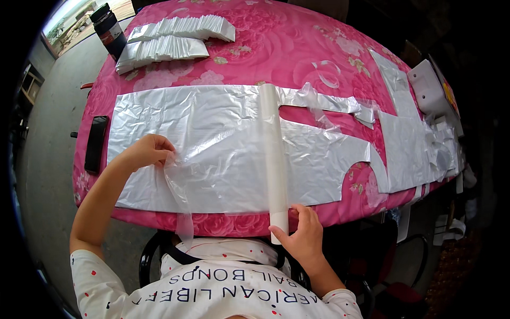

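A clear plastic film (220, 154) stretches leftward from a film roll (273, 154) laid across a stack of shiny white plastic sheets (143, 117). My left hand (151, 150) pinches the film's loose left edge, and part of the film hangs past the table's front edge. At the roll's near end, my right hand (303, 231) touches the core with its thumb, fingers apart and stretched along the right side. Curved cutouts and straps shape the sheets' right end like an apron, and a strip of clear film (319, 109) lies over the upper strap.
Folded white plastic packs (178, 40) lie in two rows at the far left, beside a dark lidded jar (109, 33). A black phone (96, 144) rests on the left edge of the pink floral tablecloth (255, 61). More white sheets (409, 151) and a white box (433, 87) occupy the right side.
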Motion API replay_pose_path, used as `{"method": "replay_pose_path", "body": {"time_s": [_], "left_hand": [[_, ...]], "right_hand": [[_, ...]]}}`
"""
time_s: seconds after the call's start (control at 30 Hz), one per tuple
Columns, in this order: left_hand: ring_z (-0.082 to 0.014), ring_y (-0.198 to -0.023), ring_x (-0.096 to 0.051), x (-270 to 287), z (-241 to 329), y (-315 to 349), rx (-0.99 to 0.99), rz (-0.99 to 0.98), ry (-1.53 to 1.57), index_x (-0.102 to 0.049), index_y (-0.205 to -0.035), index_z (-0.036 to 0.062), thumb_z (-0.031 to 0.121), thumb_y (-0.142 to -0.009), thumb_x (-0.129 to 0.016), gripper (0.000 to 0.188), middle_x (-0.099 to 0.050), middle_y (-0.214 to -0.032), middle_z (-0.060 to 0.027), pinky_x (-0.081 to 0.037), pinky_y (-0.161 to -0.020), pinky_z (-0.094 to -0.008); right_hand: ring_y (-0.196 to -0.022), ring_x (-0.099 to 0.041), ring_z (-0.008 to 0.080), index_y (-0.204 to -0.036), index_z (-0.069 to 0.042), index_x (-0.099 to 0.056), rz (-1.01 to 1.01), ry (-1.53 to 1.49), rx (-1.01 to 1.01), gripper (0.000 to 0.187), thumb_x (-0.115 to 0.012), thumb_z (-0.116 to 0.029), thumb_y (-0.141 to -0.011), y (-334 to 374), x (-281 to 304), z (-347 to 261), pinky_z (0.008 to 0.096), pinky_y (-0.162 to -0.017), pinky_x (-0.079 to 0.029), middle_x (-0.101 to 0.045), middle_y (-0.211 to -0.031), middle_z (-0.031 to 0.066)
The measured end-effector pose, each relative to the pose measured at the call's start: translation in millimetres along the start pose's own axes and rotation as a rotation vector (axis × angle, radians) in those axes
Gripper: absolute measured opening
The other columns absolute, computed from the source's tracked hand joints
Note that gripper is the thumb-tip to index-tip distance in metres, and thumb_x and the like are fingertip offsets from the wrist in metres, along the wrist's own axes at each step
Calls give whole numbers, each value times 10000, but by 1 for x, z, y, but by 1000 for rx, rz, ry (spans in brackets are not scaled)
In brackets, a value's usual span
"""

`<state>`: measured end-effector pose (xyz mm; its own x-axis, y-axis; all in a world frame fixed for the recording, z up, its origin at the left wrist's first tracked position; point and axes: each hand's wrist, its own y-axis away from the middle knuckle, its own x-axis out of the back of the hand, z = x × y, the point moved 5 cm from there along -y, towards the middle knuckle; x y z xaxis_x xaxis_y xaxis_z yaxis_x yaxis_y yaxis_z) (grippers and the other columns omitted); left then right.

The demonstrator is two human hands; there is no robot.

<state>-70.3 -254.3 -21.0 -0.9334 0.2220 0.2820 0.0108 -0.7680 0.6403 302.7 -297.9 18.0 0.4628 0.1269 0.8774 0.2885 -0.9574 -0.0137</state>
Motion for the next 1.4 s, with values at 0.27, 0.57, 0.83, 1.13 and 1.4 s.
{"method": "replay_pose_path", "body": {"time_s": [0.27,0.57,0.83,1.13,1.4], "left_hand": [[-159,-725,-608,-26,26,33,-223,109,-447,-568,-1007,-28,185,-744,-702,363,-641,-840,-67,-487,-668,-291],[-151,-710,-611,81,-6,25,-119,223,-443,-597,-937,-47,-53,-669,-571,269,-649,-804,-113,-480,-626,-257],[-340,-938,-562,-43,99,60,-805,539,-643,-568,-977,2,-19,-793,-525,190,-592,-972,-165,-439,-819,-385],[-379,-1271,-312,-192,74,-12,-948,459,-621,-351,-1279,-91,142,-839,-449,507,-332,-1358,-257,-249,-1059,-429],[-380,-1314,-256,-203,70,-21,-893,527,-876,-287,-1305,-141,224,-847,-351,589,-276,-1386,-289,-167,-1092,-447]], "right_hand": [[-647,-636,324,-857,0,-568,-230,-189,-211,414,-663,-381,-727,11,-22,15,388,-605,-503,-638,-701,170],[-667,-632,343,-845,24,-593,-362,-219,-250,432,-636,-393,-736,14,-18,14,401,-633,-497,-632,-710,202],[-676,-633,341,-840,27,-612,-386,-238,-289,446,-630,-406,-733,19,-24,21,393,-643,-496,-629,-713,211],[-690,-637,324,-850,28,-636,-505,-280,-304,487,-634,-446,-738,23,-19,21,366,-656,-495,-640,-723,184],[-538,-583,165,-736,39,-631,-551,-191,-27,558,-590,-513,-804,-85,-19,15,294,-544,-467,-613,-611,103]]}}
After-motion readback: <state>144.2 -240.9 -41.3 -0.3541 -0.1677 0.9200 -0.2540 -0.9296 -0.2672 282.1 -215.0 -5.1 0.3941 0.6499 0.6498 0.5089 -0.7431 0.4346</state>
